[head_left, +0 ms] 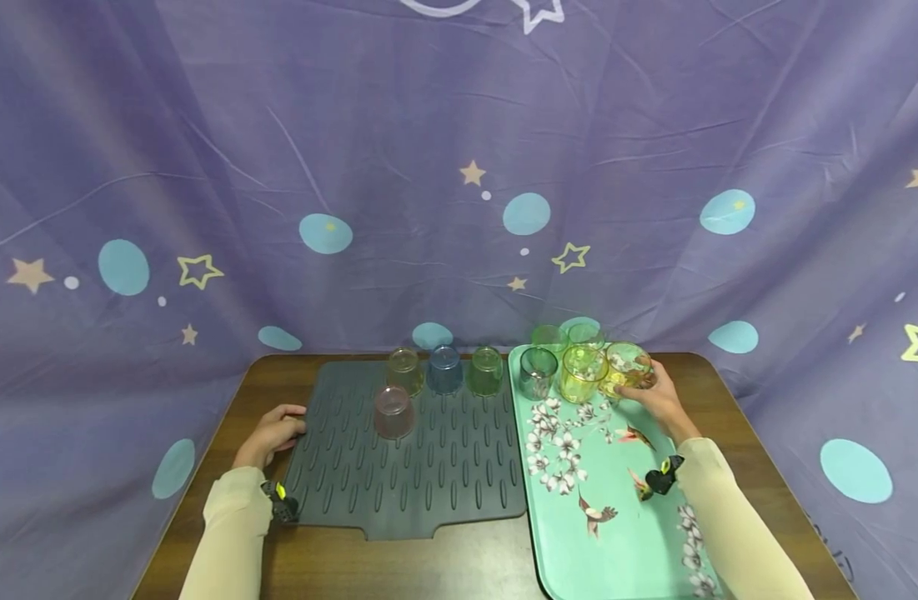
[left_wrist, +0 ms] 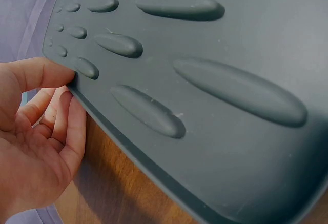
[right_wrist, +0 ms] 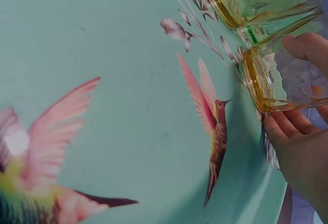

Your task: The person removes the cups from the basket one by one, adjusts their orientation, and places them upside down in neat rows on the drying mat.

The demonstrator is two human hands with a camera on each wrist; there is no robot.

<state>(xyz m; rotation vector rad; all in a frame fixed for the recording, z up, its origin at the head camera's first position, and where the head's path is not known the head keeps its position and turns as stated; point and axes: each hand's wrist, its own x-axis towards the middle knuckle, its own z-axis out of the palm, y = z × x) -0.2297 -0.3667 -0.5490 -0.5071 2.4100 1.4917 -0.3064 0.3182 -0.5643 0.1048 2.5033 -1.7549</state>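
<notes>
At the left edge of a dark grey drying mat is my left hand. Its thumb lies at the mat's edge, with the fingers curled below it in the left wrist view. My right hand grips a yellow glass at the back right of the green tray. The thumb is on one side of the glass and the fingers are on the other. Beside it on the tray stands another yellow glass, close to a dark green glass.
Two light green glasses stand at the tray's back. On the mat, a pink glass sits bottom up, in front of a row with an amber glass, a blue glass and a green glass. A purple curtain hangs behind.
</notes>
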